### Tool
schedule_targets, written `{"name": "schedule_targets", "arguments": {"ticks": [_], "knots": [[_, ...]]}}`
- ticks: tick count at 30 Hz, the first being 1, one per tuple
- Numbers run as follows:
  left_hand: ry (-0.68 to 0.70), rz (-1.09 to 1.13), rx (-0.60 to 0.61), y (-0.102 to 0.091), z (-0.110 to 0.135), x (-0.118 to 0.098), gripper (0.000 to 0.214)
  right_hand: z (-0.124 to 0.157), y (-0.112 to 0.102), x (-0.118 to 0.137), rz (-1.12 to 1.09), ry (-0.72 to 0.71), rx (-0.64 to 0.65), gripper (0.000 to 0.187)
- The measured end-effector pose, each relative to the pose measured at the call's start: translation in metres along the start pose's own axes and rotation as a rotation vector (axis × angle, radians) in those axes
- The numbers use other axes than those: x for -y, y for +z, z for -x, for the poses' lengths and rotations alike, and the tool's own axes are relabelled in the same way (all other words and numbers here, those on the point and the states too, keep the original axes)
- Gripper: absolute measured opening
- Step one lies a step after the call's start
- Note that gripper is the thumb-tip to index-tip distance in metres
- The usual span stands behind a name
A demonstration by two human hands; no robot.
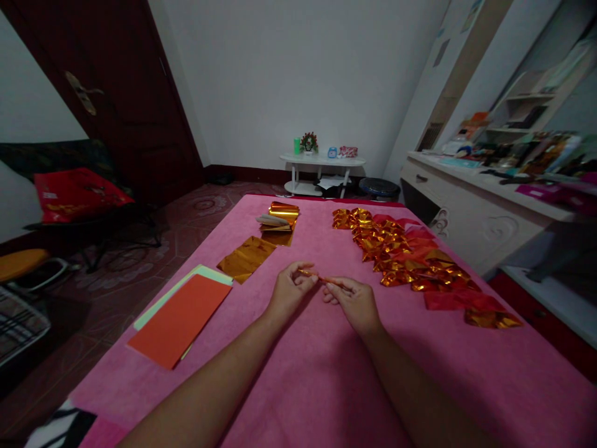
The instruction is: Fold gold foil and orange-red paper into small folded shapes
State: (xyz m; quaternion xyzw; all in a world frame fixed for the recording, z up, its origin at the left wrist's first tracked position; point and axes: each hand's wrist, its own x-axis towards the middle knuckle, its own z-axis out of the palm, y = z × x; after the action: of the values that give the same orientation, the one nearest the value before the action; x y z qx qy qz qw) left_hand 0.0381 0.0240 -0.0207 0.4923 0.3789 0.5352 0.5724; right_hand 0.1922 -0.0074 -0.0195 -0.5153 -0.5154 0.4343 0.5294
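Both my hands meet over the middle of the pink-covered table (298,373). My left hand (288,290) and my right hand (353,301) each pinch one end of a thin rolled strip of gold-and-red foil paper (321,279), held just above the cloth. Fingers of both hands are closed around it. To the right runs a long heap of folded gold and red foil pieces (410,261). On the left lie flat gold foil sheets (245,257) and a stack of orange and pale green paper sheets (181,317).
A small pile of gold foil with a pale folded piece (278,219) sits near the table's far edge. A white low table (321,163) stands by the back wall, a cluttered white dresser (471,199) on the right, a dark door (116,93) and red cushion (74,194) on the left.
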Motion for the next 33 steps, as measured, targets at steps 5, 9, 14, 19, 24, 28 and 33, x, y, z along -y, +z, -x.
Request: {"name": "schedule_targets", "arguments": {"ticks": [5,9,14,19,24,28,33], "knots": [[-0.015,0.046,-0.022,0.000,0.000,-0.004,0.056,0.000,0.001,-0.001,0.001,0.001,0.027,0.032],[-0.022,0.053,-0.019,0.000,0.000,-0.005,0.057,0.000,0.001,-0.001,0.000,0.009,0.032,0.033],[-0.018,0.107,-0.008,-0.001,0.000,-0.002,0.057,0.000,0.001,-0.002,0.008,0.017,0.034,0.033],[-0.037,0.137,0.005,-0.002,0.000,-0.001,0.059,0.000,0.001,-0.003,0.017,0.027,0.029,0.036],[-0.039,0.128,0.002,0.000,0.001,-0.007,0.058,0.000,0.001,-0.003,0.009,0.026,0.045,0.037],[-0.038,0.087,-0.016,0.001,0.002,-0.011,0.055,0.002,0.001,0.003,0.007,0.009,0.059,0.035],[0.022,0.007,0.039,0.000,0.002,-0.010,0.048,0.004,0.001,0.009,0.005,0.042,0.084,0.034]]}}
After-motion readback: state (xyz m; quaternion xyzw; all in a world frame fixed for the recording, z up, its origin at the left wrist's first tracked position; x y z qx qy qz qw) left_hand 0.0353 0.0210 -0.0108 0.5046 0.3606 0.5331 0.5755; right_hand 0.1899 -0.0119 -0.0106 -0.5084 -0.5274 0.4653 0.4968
